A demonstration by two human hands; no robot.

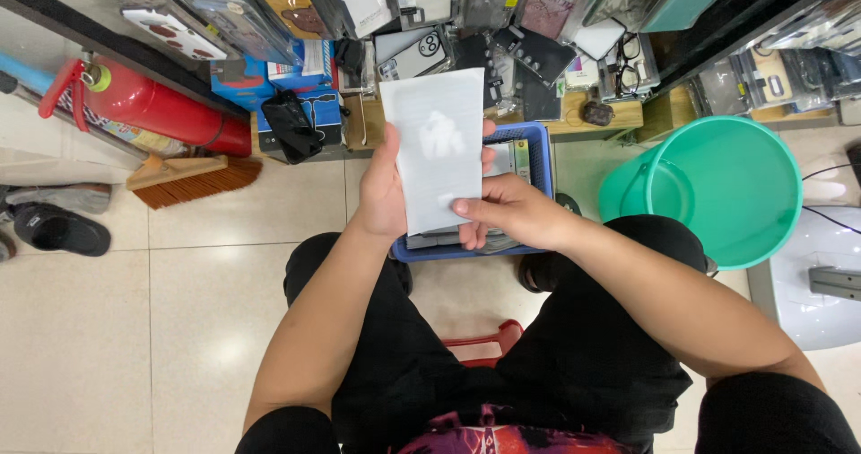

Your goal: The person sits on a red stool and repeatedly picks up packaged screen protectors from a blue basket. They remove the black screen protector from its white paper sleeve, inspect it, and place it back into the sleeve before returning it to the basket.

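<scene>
Both hands, left hand (381, 194) and right hand (511, 213), grip a white sleeve (437, 144) above a blue basket (541, 153) of packets.

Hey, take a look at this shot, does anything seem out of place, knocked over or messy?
Mostly no. The left hand and right hand hold a flat white packet upright over a blue basket. One oddity: the red fire extinguisher lies on its side beside a broom, and the phone cases behind are heaped loosely.
</scene>
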